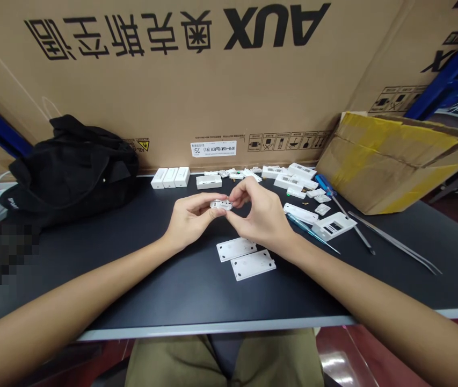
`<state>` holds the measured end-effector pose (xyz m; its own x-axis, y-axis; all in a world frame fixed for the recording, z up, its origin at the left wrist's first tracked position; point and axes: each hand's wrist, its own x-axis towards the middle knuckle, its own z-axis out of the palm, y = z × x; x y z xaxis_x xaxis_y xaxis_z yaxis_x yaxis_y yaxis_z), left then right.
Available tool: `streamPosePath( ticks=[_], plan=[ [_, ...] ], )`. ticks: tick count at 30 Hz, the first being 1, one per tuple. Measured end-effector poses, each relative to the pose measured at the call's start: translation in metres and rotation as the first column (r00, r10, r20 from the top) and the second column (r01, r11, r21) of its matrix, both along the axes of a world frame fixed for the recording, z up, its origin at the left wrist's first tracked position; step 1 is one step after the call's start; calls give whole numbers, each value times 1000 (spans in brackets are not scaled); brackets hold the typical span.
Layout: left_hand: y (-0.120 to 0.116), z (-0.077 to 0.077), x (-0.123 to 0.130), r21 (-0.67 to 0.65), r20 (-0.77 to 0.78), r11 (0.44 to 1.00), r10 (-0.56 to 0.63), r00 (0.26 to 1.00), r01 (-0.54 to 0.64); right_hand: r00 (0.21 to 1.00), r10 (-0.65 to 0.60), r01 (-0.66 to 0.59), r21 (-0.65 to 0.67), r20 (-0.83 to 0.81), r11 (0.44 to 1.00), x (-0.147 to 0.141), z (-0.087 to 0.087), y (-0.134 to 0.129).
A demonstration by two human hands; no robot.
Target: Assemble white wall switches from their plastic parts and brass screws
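Note:
Between my two hands, above the middle of the dark table, is a small white plastic part (221,204) with dark slots along its side. My left hand (191,217) pinches its left end between thumb and fingers. The fingertips of my right hand (259,215) close on its right end; whether they also hold some smaller piece is too small to tell. Two flat white cover plates with dark corner holes lie below my right hand, one plate (253,265) slightly overlapping the other plate (235,249). Farther back sits an open white case (208,182).
Three white boxes (170,178) stand together at the back left, near a black bag (75,166). White casings (291,180) and small parts crowd the back right. A blue-handled screwdriver (345,209), tweezers (398,244), a teal pen-like tool (309,231) and a cardboard box (393,161) lie right.

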<state>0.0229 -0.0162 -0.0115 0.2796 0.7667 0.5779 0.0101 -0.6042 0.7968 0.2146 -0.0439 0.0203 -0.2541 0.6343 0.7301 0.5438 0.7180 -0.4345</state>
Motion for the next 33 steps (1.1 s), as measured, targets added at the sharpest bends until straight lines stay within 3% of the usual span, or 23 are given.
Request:
streamPosePath(
  ticks=[3,9,14,17,20,23,33],
  plan=[
    [0,0,-1,7,-17,1000,-19,1000,20,1000,19,-21,-85,-16,996,0,2,0],
    [-3,3,0,48,-29,998,-28,999,30,999,53,-52,-84,6,995,1,2,-1],
    [-4,5,0,0,10,997,-72,997,72,997,71,-72,-131,-12,989,2,3,0],
    [-4,4,0,-31,51,994,-102,994,103,995,88,-92,-122,-40,988,2,2,-1],
    [-4,3,1,-36,72,996,-81,994,84,996,60,-62,-29,-69,998,-2,0,-3],
    [-5,3,0,5,51,1000,-31,998,31,999,25,-22,68,-44,997,-5,0,-7],
    [-5,6,-1,204,-30,977,71,997,-64,990,-41,42,2,-133,999,-13,3,-17]
  ],
)
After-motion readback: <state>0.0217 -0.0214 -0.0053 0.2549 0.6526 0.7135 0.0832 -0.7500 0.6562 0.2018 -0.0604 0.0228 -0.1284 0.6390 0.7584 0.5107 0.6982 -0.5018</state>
